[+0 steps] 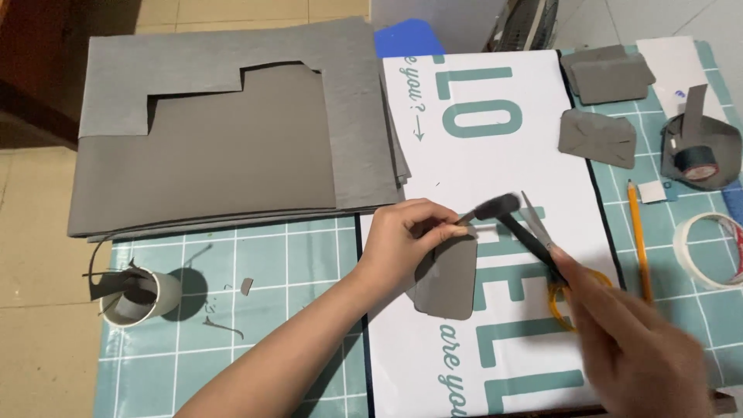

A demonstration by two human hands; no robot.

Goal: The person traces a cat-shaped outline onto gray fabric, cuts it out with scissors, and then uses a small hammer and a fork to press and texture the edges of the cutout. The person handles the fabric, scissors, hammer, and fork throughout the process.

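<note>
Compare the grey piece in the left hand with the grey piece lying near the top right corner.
The held piece hangs upright from the left hand, scissors at its top edge; the far piece lies flat, untouched. The held piece looks smooth; the far piece shows creases. The held one is taller than wide; the far one is wider. Both are grey with rounded corners.

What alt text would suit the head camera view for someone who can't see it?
A left hand holds a small grey card with rounded corners while the right hand cuts it with orange-handled scissors over a white poster. Large grey sheets lie behind; a pencil and tape rolls lie right.
</note>
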